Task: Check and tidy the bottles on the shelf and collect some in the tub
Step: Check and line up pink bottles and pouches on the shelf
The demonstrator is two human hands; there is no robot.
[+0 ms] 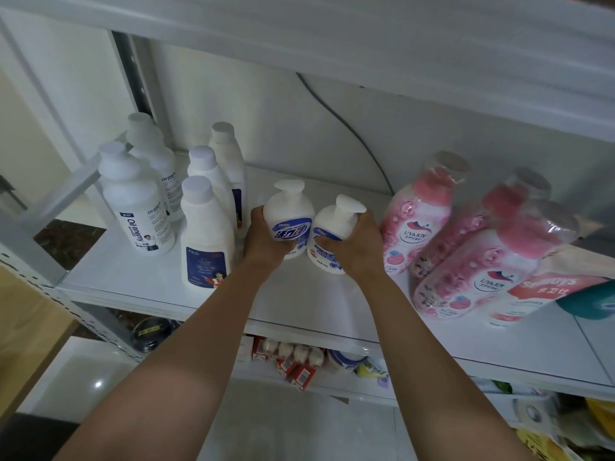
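From the head view, two white pump bottles are gripped mid-shelf (299, 294), the left pump bottle (289, 218) wrapped by the left hand (263, 242) and the right pump bottle (334, 237) clasped by the right hand (357, 247), each grip pressed round its bottle. They are best kept upright and drawn straight toward the front edge, where bare shelf is left open. Little room is offered sideways, with white cleaner bottles (206, 234) just beside on the left and pink bottles (416, 221) close on the right; no tub is seen.

**White, blue and pink along the shelf**

The glossy white shelf board (299, 294) carries plain white capped plastic bottles (206, 234) with dark blue labels near its left edge. Two white pump bottles (289, 214) mid-shelf wear blue-and-white labels. Toward the right edge, pink rose-patterned bottles (416, 221) sit in clear wrap.
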